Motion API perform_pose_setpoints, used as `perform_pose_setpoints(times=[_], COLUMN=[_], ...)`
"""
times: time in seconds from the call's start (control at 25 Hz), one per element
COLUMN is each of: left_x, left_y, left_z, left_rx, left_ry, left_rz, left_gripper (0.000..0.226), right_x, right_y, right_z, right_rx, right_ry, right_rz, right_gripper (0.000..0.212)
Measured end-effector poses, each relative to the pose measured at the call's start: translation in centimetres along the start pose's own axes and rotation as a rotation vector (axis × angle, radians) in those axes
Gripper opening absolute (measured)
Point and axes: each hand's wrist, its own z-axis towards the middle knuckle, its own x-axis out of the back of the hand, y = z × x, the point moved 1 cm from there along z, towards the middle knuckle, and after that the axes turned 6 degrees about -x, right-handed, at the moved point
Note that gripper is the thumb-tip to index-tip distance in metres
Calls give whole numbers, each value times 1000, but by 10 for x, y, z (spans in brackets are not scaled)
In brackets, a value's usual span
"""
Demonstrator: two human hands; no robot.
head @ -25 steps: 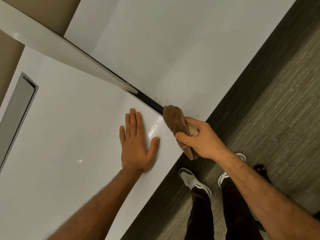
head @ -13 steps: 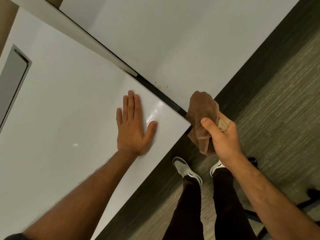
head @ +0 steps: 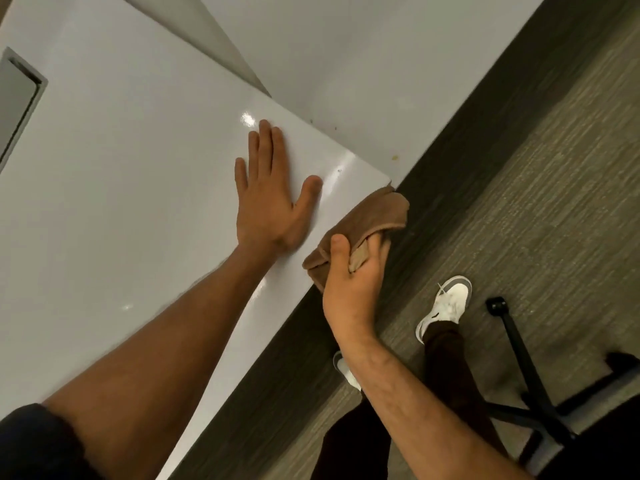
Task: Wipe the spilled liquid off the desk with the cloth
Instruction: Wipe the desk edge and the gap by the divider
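My right hand (head: 349, 278) grips a bunched brown cloth (head: 372, 216) against the front edge of the white desk (head: 121, 168), just below its near corner. My left hand (head: 272, 195) lies flat on the desktop, fingers spread, a little left of the cloth and holding nothing. A few small brownish drops (head: 394, 156) dot the neighbouring white desk (head: 363, 64) near its front edge. Glossy highlights show on the desktop beside my left hand.
A grey recessed cable tray (head: 17, 98) sits at the desk's left. A divider panel (head: 214, 39) runs between the two desks. Below the edge are dark carpet, my white shoes (head: 446, 303) and a black chair base (head: 530, 386).
My right hand has brought the cloth from mid-air beyond the corner down against the desk's front edge. The view has shifted right; my left hand has stayed flat.
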Motion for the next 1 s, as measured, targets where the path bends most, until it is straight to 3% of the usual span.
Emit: perform_pose_setpoints(times=[0.12, 0.36, 0.52, 0.6, 0.72, 0.84, 1.0], left_x=[1, 13, 32, 32, 31, 26, 18], left_y=[3, -28, -99, -127, -172, -200, -202], left_z=[-9, -123, -194, -217, -251, -265, -264], left_rx=[-66, -114, 9, 64, 219, 329, 331], left_ry=[46, 162, 149, 122, 94, 73, 60], left_rz=[-65, -281, -212, -171, -113, -68, -3], left_gripper=[77, 63, 64, 69, 84, 85, 82], right_x=[-1, 45, 37, 19, -14, -32, -56], right_y=[32, 21, -7, -17, -17, -12, -11], right_z=[-35, -66, -64, -41, -7, 12, 18], right_rx=[66, 332, 678, 774, 709, 692, 674], right_ry=[-22, -7, -49, -112, -143, -63, 18], right_rz=[-160, -139, -580, -933, -1418, -1551, -1633], right_gripper=[47, 36, 34, 43, 67, 86, 101])
